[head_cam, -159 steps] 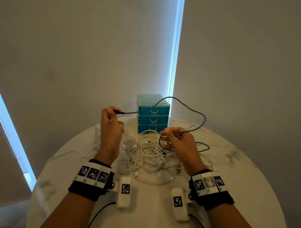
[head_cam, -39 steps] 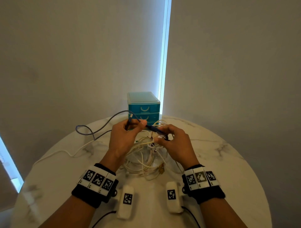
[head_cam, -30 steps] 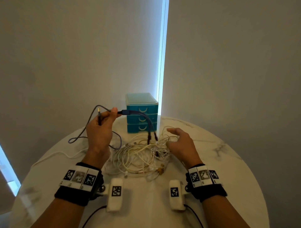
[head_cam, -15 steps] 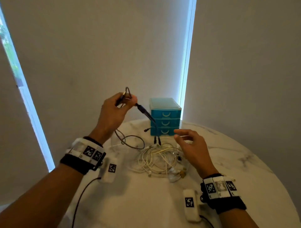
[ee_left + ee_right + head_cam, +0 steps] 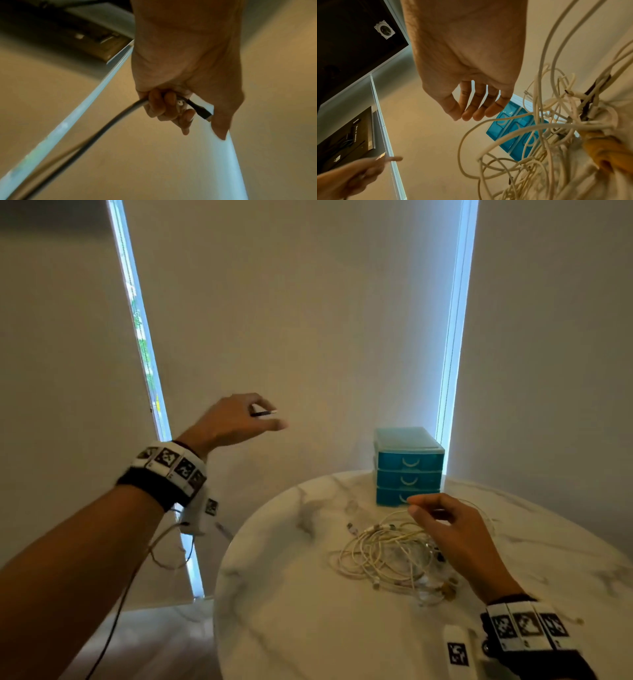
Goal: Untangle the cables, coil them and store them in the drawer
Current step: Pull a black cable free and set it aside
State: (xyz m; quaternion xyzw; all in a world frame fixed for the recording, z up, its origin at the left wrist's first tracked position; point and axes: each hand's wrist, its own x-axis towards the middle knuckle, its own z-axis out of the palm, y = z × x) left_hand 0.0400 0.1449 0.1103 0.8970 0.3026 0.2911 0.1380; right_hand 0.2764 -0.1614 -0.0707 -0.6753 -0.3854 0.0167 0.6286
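Observation:
My left hand [image 5: 270, 419] is raised high, left of the round marble table [image 5: 291, 594], with its fingers curled round a dark grey cable [image 5: 102, 128]. The cable's black plug [image 5: 199, 109] sticks out by the thumb, and the rest trails down out of the head view. A tangle of white cables [image 5: 387, 556] lies on the table in front of the blue three-drawer unit [image 5: 407, 463], whose drawers are all closed. My right hand [image 5: 416, 506] hovers over the tangle with relaxed fingers [image 5: 471, 115], holding nothing.
The drawer unit stands at the table's far edge, against the wall beside a bright window strip [image 5: 452, 337]. A second window strip [image 5: 140, 337] runs behind my left arm. Something orange [image 5: 604, 147] sits in the tangle on the right.
My left hand has swung up and to the left with the dark cable, drawing it out of the white tangle. My right hand let go and now hovers over the pile.

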